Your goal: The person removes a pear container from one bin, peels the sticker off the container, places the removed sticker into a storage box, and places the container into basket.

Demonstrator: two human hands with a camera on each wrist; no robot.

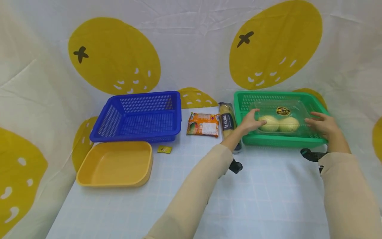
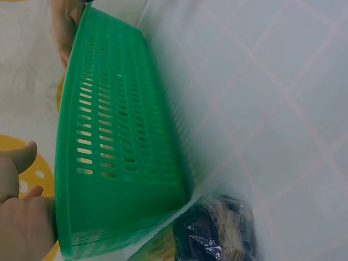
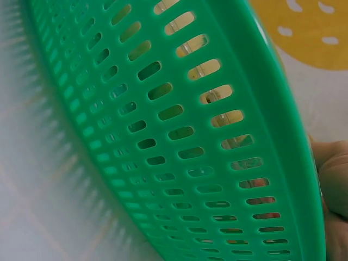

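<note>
Inside the green basket [image 1: 283,141] at the right lies a clear plastic box [image 1: 295,108] with a black-and-gold sticker. Two round, pale yellow items [image 1: 288,124] sit in it; their exact kind is unclear. At the box's left end is my left hand [image 1: 250,123], thumb and forefinger spread apart. My right hand [image 1: 325,125] is at the opposite end, fingers extended towards the box. Whether either hand touches the box is hard to tell. In the wrist views, the basket wall hides the box and parts of both hands.
A long "la sicilia" packet [image 1: 228,121] lies against the basket's left side, beside an orange packet [image 1: 203,124]. Further left are a blue basket [image 1: 140,137], a yellow tub [image 1: 114,182] and a small yellow sachet [image 1: 164,149]. A fruit-print cloth [image 1: 197,39] hangs behind.
</note>
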